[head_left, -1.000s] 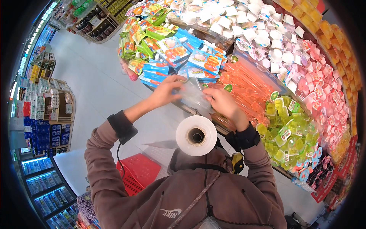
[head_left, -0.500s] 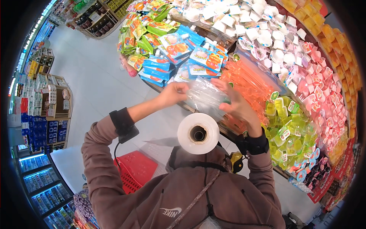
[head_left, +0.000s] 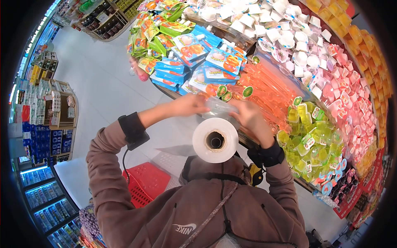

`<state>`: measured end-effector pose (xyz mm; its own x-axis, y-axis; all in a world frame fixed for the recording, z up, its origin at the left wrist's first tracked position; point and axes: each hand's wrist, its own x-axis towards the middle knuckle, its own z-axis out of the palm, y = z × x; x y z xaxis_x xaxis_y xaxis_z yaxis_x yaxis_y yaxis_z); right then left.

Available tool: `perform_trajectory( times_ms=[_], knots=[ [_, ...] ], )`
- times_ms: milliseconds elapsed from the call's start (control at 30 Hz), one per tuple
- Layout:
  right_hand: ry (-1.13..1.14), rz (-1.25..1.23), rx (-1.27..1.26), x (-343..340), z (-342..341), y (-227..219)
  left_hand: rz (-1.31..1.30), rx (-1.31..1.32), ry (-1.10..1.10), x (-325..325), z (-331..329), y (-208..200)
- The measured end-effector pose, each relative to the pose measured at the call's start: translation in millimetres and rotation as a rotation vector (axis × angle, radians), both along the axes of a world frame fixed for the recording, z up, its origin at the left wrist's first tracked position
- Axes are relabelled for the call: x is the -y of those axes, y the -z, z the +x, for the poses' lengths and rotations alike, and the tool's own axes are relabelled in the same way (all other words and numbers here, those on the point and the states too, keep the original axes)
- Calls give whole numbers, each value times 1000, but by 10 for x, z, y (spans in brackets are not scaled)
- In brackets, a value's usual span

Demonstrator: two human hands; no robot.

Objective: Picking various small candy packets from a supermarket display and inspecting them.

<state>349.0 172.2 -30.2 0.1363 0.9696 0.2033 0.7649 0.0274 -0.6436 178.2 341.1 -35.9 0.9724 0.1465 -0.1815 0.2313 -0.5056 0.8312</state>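
In front of my chest, a clear plastic bag (head_left: 220, 106) is stretched between my two hands, just beyond a thick white roll of plastic bags (head_left: 227, 149) seen end-on. My left hand (head_left: 191, 104) pinches the bag's left side. On the other side, the fingers of my right hand (head_left: 249, 114) are closed on the bag, slightly blurred. Beyond the bag lie blue spouted pouches (head_left: 223, 64) and long orange jelly sticks (head_left: 264, 89) with green round labels. Whether anything is inside the bag cannot be made out.
Piles of green spouted pouches (head_left: 169, 29), white jelly cups (head_left: 285, 39), pink cups (head_left: 343, 95) and yellow-green cups (head_left: 314, 140) fill the display. A red basket (head_left: 151, 182) stands on the floor at left. Shelves (head_left: 62, 107) line the far left.
Both hands have drawn closer together and down toward the roll with the bag, which is now narrower. My right hand's spread fingers have closed. Round green labels behind the bag have come into view.
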Motion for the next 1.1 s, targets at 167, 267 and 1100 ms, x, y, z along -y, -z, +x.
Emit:
perform_trajectory(
  times_ms=[167,267,1100],
  knots=[
    [-2,-126,49,-138,-8,139,1,-118,-45,-49,-35,233],
    [-4,-93,-4,-58,-45,90,-55,-158,-79,-88,-69,306],
    [317,153,-564,674,-65,-81,-198,357,-693,-26,-1054,-617]
  ],
)
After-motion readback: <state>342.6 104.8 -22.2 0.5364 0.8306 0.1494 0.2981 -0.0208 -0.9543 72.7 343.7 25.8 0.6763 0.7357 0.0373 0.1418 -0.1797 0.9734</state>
